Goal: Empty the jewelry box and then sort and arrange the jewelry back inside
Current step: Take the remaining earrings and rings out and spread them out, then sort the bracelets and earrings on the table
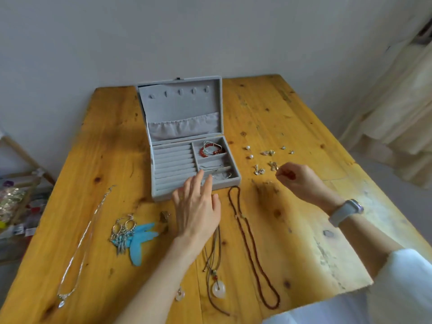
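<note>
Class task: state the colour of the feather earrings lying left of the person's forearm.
Turquoise blue feather earrings, seen in the head view.

One jewelry box [187, 127], four necklaces [252, 249], two hands [198, 206]

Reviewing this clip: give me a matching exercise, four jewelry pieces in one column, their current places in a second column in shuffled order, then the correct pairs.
Things:
1. red bead bracelet
2. silver chain necklace
3. dark red bead necklace
4. pearl earrings

Places:
A. on the table right of the jewelry box
B. along the table's left side
C. in the box's rear right compartment
D. on the table in front of the box's right corner, running toward the near edge

Pairs: 1-C, 2-B, 3-D, 4-A
</note>
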